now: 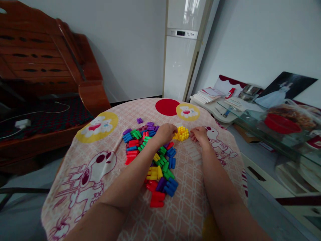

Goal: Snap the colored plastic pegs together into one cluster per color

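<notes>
A cluster of yellow plastic building blocks stands on the cloth-covered table between my two hands. My left hand is closed at the cluster's left side, its fingertips on a yellow block there. Just to the right of the cluster, apart from it, my right hand has its fingers curled together; whatever is in them is too small or hidden to make out. Under and beside my left forearm spreads a loose pile with red blocks, green blocks, blue blocks and purple blocks.
A patterned tablecloth covers the round table. To the right, a glass-topped stand holds papers, a photo and a red bowl. A wooden bench stands at the left, and a tall white cabinet unit behind.
</notes>
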Motion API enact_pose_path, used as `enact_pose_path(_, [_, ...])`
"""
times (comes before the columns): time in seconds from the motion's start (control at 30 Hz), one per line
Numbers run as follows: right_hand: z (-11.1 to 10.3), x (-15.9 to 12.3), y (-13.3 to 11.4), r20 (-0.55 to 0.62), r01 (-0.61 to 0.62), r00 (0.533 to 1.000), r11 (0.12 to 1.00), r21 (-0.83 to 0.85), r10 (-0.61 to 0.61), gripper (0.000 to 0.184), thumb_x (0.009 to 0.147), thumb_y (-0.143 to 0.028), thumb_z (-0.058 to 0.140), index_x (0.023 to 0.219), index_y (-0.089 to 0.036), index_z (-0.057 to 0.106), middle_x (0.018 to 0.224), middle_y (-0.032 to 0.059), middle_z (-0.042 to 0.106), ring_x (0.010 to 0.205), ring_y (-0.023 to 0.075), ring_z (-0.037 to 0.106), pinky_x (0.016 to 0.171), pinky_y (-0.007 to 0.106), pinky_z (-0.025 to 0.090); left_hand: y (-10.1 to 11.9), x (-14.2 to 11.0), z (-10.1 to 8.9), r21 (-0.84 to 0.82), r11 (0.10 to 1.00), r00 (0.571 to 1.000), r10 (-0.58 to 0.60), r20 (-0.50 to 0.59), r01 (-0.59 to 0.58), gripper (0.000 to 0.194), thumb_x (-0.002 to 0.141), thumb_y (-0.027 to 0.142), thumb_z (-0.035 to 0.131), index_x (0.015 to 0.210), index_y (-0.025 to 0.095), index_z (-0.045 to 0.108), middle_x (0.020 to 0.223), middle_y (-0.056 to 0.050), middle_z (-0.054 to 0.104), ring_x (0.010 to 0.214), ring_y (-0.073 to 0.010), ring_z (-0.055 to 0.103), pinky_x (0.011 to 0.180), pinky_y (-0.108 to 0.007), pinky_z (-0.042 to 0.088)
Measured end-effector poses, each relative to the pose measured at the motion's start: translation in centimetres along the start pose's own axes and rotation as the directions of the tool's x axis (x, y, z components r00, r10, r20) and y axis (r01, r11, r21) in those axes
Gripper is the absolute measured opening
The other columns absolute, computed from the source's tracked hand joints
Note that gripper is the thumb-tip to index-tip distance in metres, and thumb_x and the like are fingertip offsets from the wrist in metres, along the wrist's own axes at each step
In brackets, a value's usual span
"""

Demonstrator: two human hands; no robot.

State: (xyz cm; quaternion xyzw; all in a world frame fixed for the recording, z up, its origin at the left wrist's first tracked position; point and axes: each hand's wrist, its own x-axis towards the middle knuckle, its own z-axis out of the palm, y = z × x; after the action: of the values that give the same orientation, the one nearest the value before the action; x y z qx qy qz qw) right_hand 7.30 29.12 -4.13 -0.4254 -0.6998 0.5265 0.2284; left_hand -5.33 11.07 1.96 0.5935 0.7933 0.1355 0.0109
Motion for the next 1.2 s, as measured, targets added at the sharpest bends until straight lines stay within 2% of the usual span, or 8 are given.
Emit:
enact_pose_path(0.2, [0.0, -0.2, -0.1, -0.010, 0.014, 1.000, 1.000, 0.000, -0.014, 0.019, 0.085, -0.013, 0.053, 0.067, -0.014, 0.060, 0.044, -0.0024, 0.059, 0.030, 0.0076, 0.051, 0.029, 0.013, 0.034, -1.1, 0.3, 2.2, -0.035, 0.998, 0.997, 0.052, -0.059, -0.054, 0.033, 0.078, 0.005, 0.052, 0.099, 0.017, 0.074, 0.098, -0.007, 0.072, 0.094, -0.0193, 0.065, 0.084, -0.027, 0.050])
enact_pose_path(0.47, [0.0, -0.2, -0.3, -0.015, 0.013, 1.000, 1.000, -0.024, -0.013, 0.020, 0.085, -0.013, 0.054, 0.066, -0.015, 0.060, 0.045, -0.0025, 0.059, 0.030, 0.0085, 0.051, 0.028, 0.015, 0.035, -0.6, 0.3, 2.3, -0.067, 0.996, 0.997, 0.063, -0.045, -0.066, 0.033, 0.077, 0.004, 0.052, 0.097, 0.017, 0.074, 0.095, -0.007, 0.069, 0.091, -0.0187, 0.064, 0.083, -0.026, 0.049])
enact_pose_path(0.73, [0.0, -0.3, -0.1, -0.010, 0.031, 0.999, 0.999, -0.027, -0.031, 0.018, 0.085, -0.013, 0.054, 0.068, -0.014, 0.061, 0.046, -0.0020, 0.060, 0.031, 0.0071, 0.052, 0.030, 0.013, 0.035, -0.8, 0.5, 3.0, -0.142, 0.987, 0.993, 0.055, -0.108, -0.070, 0.028, 0.073, 0.002, 0.051, 0.092, 0.016, 0.067, 0.090, -0.006, 0.067, 0.080, -0.0160, 0.061, 0.074, -0.025, 0.047])
enact_pose_path(0.93, [0.0, -0.2, -0.1, -0.016, 0.016, 1.000, 1.000, -0.022, -0.016, 0.018, 0.084, -0.013, 0.053, 0.067, -0.015, 0.060, 0.046, -0.0023, 0.059, 0.031, 0.0078, 0.051, 0.030, 0.014, 0.035, -1.0, 0.2, 2.4, -0.163, 0.986, 0.992, -0.001, -0.126, -0.020, 0.020, 0.069, 0.004, 0.055, 0.084, 0.015, 0.064, 0.081, -0.004, 0.067, 0.073, -0.0159, 0.059, 0.067, -0.025, 0.044])
enact_pose_path(1.1, [0.0, -0.3, -0.1, -0.011, 0.024, 1.000, 1.000, -0.011, -0.024, 0.019, 0.085, -0.014, 0.052, 0.068, -0.015, 0.061, 0.046, -0.0027, 0.059, 0.031, 0.0078, 0.052, 0.029, 0.014, 0.034, -0.8, 0.0, 1.9, -0.186, 0.983, 1.000, 0.011, 0.003, -0.011, 0.017, 0.068, 0.007, 0.060, 0.081, 0.014, 0.069, 0.077, -0.003, 0.070, 0.070, -0.0146, 0.060, 0.064, -0.024, 0.042])
enact_pose_path(1.2, [0.0, -0.3, -0.1, -0.007, 0.022, 1.000, 1.000, -0.013, -0.022, 0.018, 0.085, -0.015, 0.053, 0.068, -0.015, 0.060, 0.046, -0.0020, 0.060, 0.031, 0.0078, 0.051, 0.030, 0.014, 0.035, -1.8, -0.3, 0.3, -0.228, 0.974, 0.999, 0.008, 0.035, 0.001, 0.020, 0.069, 0.007, 0.059, 0.082, 0.013, 0.072, 0.077, -0.003, 0.071, 0.070, -0.0137, 0.062, 0.064, -0.022, 0.043])
